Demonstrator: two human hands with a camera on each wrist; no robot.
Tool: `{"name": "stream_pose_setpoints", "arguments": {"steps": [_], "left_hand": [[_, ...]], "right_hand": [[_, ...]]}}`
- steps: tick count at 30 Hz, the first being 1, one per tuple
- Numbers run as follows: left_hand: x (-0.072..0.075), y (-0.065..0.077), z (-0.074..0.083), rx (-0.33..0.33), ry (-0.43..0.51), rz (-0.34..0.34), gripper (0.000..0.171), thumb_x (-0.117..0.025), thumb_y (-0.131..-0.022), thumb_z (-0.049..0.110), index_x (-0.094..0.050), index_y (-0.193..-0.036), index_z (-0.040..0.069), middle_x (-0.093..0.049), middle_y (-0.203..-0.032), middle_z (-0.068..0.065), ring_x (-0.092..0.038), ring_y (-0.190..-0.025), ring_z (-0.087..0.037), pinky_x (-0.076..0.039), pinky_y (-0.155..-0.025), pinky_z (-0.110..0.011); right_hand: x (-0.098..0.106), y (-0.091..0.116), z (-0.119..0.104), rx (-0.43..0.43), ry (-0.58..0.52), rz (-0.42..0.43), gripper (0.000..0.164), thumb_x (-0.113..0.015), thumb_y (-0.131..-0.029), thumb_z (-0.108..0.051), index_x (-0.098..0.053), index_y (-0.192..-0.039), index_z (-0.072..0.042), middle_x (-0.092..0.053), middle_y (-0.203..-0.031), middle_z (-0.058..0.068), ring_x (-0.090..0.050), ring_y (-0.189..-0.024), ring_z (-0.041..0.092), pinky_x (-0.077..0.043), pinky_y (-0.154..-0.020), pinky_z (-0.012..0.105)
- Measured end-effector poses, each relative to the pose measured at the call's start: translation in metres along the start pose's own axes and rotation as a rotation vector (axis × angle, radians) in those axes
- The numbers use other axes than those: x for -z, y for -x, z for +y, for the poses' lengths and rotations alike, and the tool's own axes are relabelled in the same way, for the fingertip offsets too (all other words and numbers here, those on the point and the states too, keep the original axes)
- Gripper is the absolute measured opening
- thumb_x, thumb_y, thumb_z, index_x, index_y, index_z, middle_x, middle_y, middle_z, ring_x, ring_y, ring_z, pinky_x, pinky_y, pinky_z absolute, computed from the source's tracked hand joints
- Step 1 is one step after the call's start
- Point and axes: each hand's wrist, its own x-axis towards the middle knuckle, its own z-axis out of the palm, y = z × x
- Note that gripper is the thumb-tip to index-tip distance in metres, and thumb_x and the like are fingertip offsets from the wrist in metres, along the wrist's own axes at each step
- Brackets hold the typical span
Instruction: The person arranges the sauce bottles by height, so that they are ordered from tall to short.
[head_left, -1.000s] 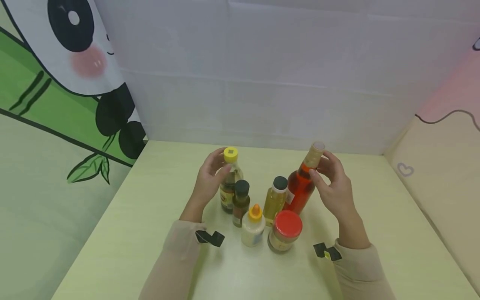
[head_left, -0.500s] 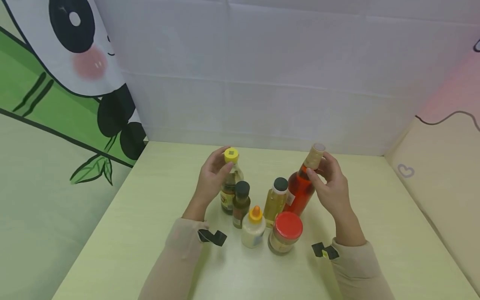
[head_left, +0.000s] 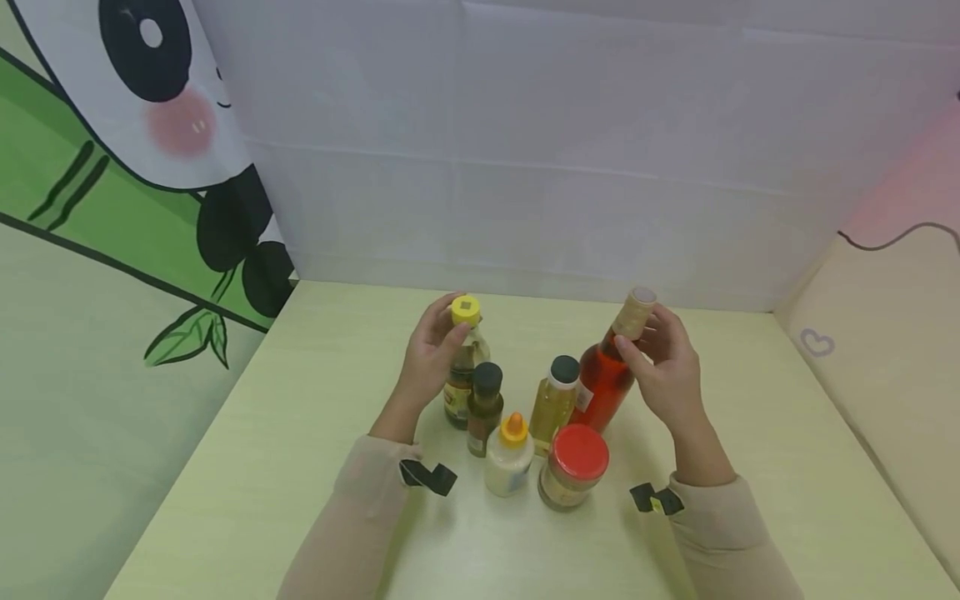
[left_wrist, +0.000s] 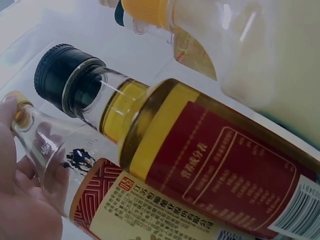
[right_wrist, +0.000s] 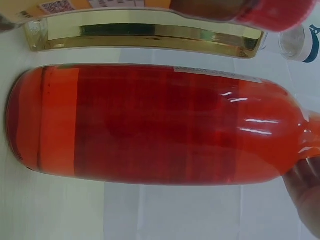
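Over on the bench [head_left: 322, 358], the left hand [head_left: 426, 357] pinches a yellow-capped bottle [head_left: 457, 400] and the right hand [head_left: 671, 375] a red bottle [head_left: 600, 383], both beyond the orange-tipped bottle [head_left: 508, 462], held sensibly by their necks, since they look stiff, slick, breakable and bottom-heavy.

Left fingers [head_left: 435, 313] and right fingers [head_left: 670, 325] are curled.

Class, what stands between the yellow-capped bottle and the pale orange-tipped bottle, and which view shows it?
The black-capped bottle stands between the yellow-capped bottle and the orange-tipped bottle. The head view shows it; the left wrist view agrees.
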Motion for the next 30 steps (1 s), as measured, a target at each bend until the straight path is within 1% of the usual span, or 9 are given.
{"name": "stream_pose_setpoints", "arguments": {"steps": [3, 5, 8, 10, 15, 20, 23, 26, 30], "left_hand": [[0.000, 0.000, 0.001, 0.005, -0.002, 0.005, 0.072, -0.058, -0.096, 0.046, -0.036, -0.141, -0.006, -0.059, -0.120, -0.011, -0.055, -0.111, -0.017, -0.046, -0.090, -0.030], [0.000, 0.000, 0.002, 0.012, -0.009, 0.010, 0.077, -0.058, -0.094, 0.051, -0.036, -0.140, -0.006, -0.058, -0.120, -0.014, -0.055, -0.111, -0.016, -0.046, -0.091, -0.032], [0.000, 0.000, 0.004, 0.020, -0.013, 0.014, 0.079, -0.058, -0.093, 0.053, -0.037, -0.140, -0.006, -0.058, -0.121, -0.017, -0.056, -0.111, -0.017, -0.046, -0.092, -0.041], [-0.001, 0.000, 0.005, 0.023, -0.006, 0.013, 0.077, -0.059, -0.093, 0.051, -0.037, -0.140, -0.006, -0.058, -0.121, -0.018, -0.056, -0.112, -0.017, -0.046, -0.093, -0.042], [-0.001, 0.000, 0.006, 0.032, 0.006, 0.008, 0.076, -0.060, -0.093, 0.049, -0.037, -0.140, -0.007, -0.058, -0.122, -0.019, -0.055, -0.113, -0.017, -0.046, -0.094, -0.032], [0.000, -0.001, 0.007, 0.038, -0.022, 0.008, 0.077, -0.060, -0.092, 0.050, -0.038, -0.140, -0.006, -0.057, -0.122, -0.022, -0.056, -0.113, -0.018, -0.047, -0.092, -0.031], [0.001, 0.000, 0.009, 0.050, -0.032, 0.004, 0.060, -0.058, -0.098, 0.036, -0.040, -0.141, -0.003, -0.057, -0.124, -0.023, -0.055, -0.115, -0.021, -0.047, -0.093, -0.033], [0.002, 0.000, 0.012, 0.071, -0.044, -0.001, 0.044, -0.054, -0.102, 0.013, -0.040, -0.141, -0.002, -0.057, -0.125, -0.023, -0.054, -0.117, -0.024, -0.046, -0.094, -0.033], [0.002, 0.000, 0.015, 0.084, -0.060, -0.005, 0.042, -0.049, -0.100, -0.002, -0.041, -0.142, -0.002, -0.056, -0.125, -0.025, -0.054, -0.117, -0.028, -0.046, -0.093, -0.033]], "right_hand": [[-0.002, -0.001, 0.002, 0.056, -0.040, 0.016, 0.051, -0.061, -0.086, 0.016, -0.044, -0.133, 0.008, -0.060, -0.115, -0.004, -0.060, -0.101, 0.010, -0.048, -0.089, 0.020], [-0.003, -0.002, 0.003, 0.092, -0.072, 0.024, 0.051, -0.061, -0.084, 0.018, -0.044, -0.132, 0.010, -0.062, -0.112, -0.008, -0.061, -0.099, 0.010, -0.048, -0.087, 0.020], [-0.004, -0.003, 0.005, 0.142, -0.121, 0.026, 0.050, -0.061, -0.083, 0.020, -0.045, -0.129, 0.012, -0.064, -0.110, -0.007, -0.062, -0.096, 0.011, -0.049, -0.085, 0.020], [-0.003, -0.003, 0.005, 0.167, -0.147, 0.024, 0.049, -0.061, -0.082, 0.020, -0.045, -0.128, 0.013, -0.065, -0.108, -0.006, -0.063, -0.094, 0.011, -0.050, -0.084, 0.020], [-0.001, -0.005, 0.004, 0.189, -0.144, 0.013, 0.048, -0.061, -0.083, 0.020, -0.045, -0.128, 0.013, -0.065, -0.106, -0.005, -0.064, -0.091, 0.010, -0.050, -0.082, 0.019], [-0.001, -0.008, 0.004, 0.174, -0.121, 0.013, 0.050, -0.062, -0.082, 0.021, -0.046, -0.128, 0.012, -0.065, -0.106, -0.006, -0.064, -0.091, 0.010, -0.050, -0.082, 0.019], [-0.003, -0.010, 0.004, 0.172, -0.125, 0.010, 0.050, -0.061, -0.082, 0.021, -0.046, -0.128, 0.012, -0.065, -0.106, -0.006, -0.063, -0.092, 0.010, -0.050, -0.083, 0.019], [-0.005, -0.013, 0.003, 0.180, -0.145, 0.001, 0.049, -0.062, -0.082, 0.020, -0.046, -0.128, 0.012, -0.066, -0.107, -0.005, -0.064, -0.093, 0.011, -0.050, -0.083, 0.019], [-0.008, -0.018, 0.000, 0.183, -0.149, -0.005, 0.048, -0.063, -0.083, 0.018, -0.047, -0.128, 0.012, -0.066, -0.106, -0.006, -0.064, -0.092, 0.011, -0.050, -0.081, 0.019]]}}
